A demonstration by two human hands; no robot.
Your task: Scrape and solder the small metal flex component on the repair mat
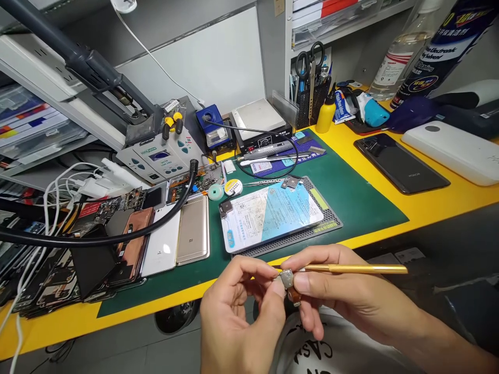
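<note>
Both hands meet below the yellow bench edge, close to my body. My left hand (237, 311) pinches a small square metal part (287, 279) between thumb and fingers. My right hand (343, 291) is closed too, thumb on the same small part, and it holds a thin gold-coloured tool (358, 269) that points out to the right. On the green mat (351, 202) ahead lies a phone (271, 213) covered with a blue and white protective film, resting on a grey ribbed pad (331, 224).
Several phones and opened phone backs (156, 239) lie at the left among white cables. A rework station (159, 156), a black hose (128, 234), a small heating plate (259, 122), a tool cup (312, 98), a black phone (401, 163) and a spray can (444, 47) stand around.
</note>
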